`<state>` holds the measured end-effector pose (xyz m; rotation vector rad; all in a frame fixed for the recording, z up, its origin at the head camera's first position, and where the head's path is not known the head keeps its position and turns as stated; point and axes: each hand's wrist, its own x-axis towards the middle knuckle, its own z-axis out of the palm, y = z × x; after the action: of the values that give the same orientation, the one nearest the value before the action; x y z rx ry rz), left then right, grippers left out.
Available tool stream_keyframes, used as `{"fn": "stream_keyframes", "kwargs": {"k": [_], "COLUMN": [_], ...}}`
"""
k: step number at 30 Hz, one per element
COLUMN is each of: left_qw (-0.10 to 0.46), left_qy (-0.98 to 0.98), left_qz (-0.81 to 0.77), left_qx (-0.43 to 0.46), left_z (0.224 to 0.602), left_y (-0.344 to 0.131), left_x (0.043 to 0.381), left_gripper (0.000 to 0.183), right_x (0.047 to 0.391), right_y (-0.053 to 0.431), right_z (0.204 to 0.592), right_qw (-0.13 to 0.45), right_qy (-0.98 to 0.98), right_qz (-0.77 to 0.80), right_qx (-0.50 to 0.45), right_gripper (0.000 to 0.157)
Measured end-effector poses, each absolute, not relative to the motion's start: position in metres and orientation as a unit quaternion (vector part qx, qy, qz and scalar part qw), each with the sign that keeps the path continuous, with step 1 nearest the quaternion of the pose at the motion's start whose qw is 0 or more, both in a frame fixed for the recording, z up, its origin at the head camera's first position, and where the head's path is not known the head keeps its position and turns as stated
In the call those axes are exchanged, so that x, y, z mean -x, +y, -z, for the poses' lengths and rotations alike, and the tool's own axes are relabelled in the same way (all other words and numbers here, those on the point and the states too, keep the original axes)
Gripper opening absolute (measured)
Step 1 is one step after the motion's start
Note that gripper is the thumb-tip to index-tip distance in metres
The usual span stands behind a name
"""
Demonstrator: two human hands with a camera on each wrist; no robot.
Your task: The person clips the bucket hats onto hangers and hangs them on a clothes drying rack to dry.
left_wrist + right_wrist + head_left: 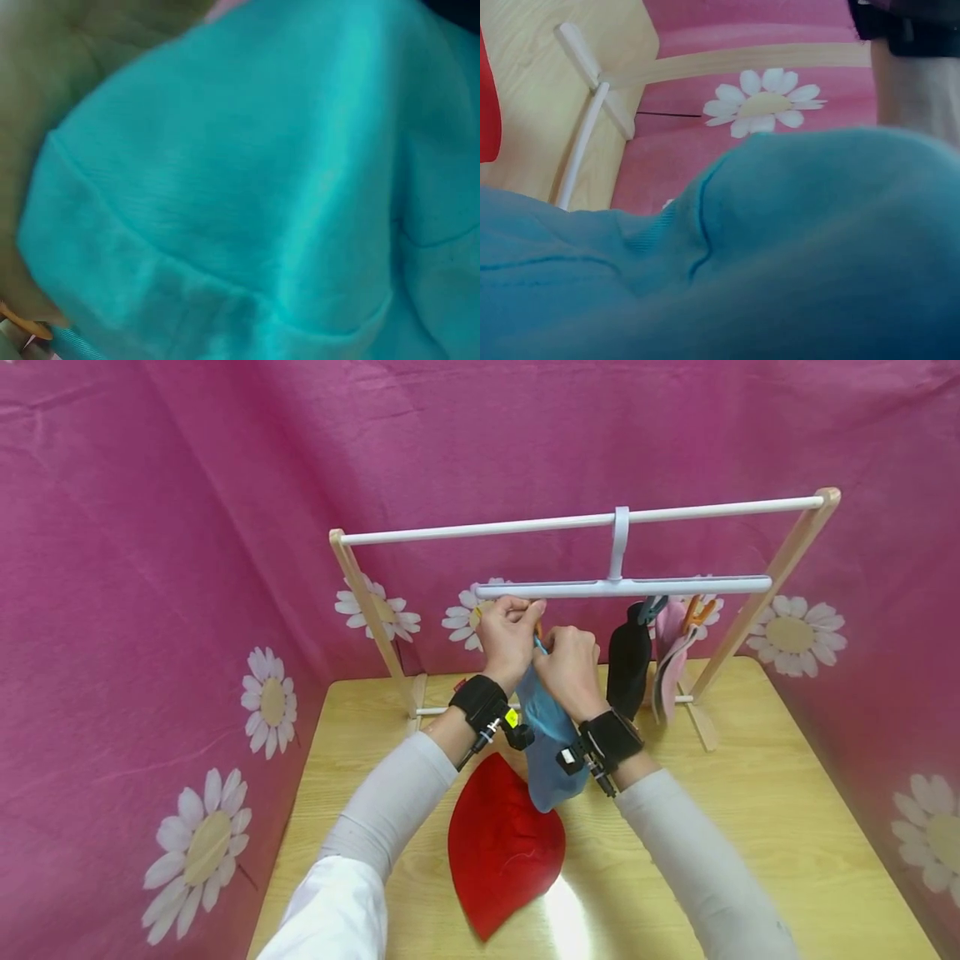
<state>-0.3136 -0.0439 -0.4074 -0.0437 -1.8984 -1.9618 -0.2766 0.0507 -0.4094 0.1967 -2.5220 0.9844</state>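
A blue cloth hat (551, 735) with a stitched seam hangs from both hands below the left half of a pale clip hanger (555, 589). Right under the hanger bar, my left hand (508, 635) pinches an orange clothespin (537, 628) at the top of the hat. Beside it, slightly lower, my right hand (572, 668) grips the upper edge of the blue fabric. Both wrist views are mostly filled by the blue hat (210, 180), which hides many of the fingers. A red hat (506, 852) lies on the table below.
A wooden rack with a white top rod (480, 530) carries the hanger. On its right half hang a black cloth item (628, 664) from a dark clip and a pink and white cloth piece (670, 672) from an orange clip. Pink flowered curtains (187, 610) surround the wooden table (750, 827).
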Motion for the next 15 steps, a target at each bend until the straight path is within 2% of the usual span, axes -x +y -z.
{"fn": "stream_keyframes", "kwargs": {"k": [6,15], "left_qw": [0.214,0.225], "left_qy": [-0.683,-0.691], "left_qz": [0.698,0.686], "left_qx": [0.022,0.034], "left_z": [0.408,0.408], "left_y": [-0.045,-0.048], "left_x": [0.316,0.316], "left_gripper": [0.016,0.015], "right_x": [0.278,0.28], "right_y": [0.049,0.051], "right_z": [0.403,0.396], "right_qw": [0.214,0.222], "right_qy": [-0.909,-0.905], "right_qz": [-0.349,-0.349], "right_qx": [-0.086,-0.096], "right_gripper": [0.032,0.021]}}
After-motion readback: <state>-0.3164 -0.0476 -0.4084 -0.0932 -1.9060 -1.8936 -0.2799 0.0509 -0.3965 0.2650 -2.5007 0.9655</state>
